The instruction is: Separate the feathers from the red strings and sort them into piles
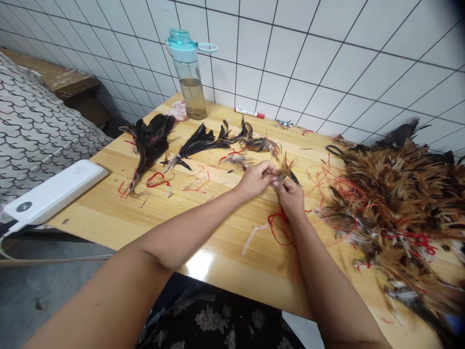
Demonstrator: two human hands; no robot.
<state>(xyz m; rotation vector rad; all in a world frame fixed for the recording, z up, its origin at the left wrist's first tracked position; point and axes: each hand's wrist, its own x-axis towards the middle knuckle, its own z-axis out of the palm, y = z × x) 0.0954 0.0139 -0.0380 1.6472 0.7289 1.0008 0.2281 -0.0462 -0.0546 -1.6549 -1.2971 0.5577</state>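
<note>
My left hand (258, 177) and my right hand (291, 196) meet over the middle of the table, fingers pinched together. Between them is a small bunch of brown and black feathers (286, 169), its tips pointing away from me. Which fingers bear on the quills is too small to tell. Red string (279, 228) lies in loops below my right hand, and a pale knotted strip (250, 238) rests beside it. Just beyond my left hand are loose brown feathers (259, 144). A bundle of black feathers (199, 141) lies farther left.
A big heap of brown feathers (403, 189) covers the right side, with tangled red thread (341, 184) at its edge. Along the wall stand a water bottle (192, 92) and a red marker (249, 113). A white power bank (54, 189) overhangs the left edge.
</note>
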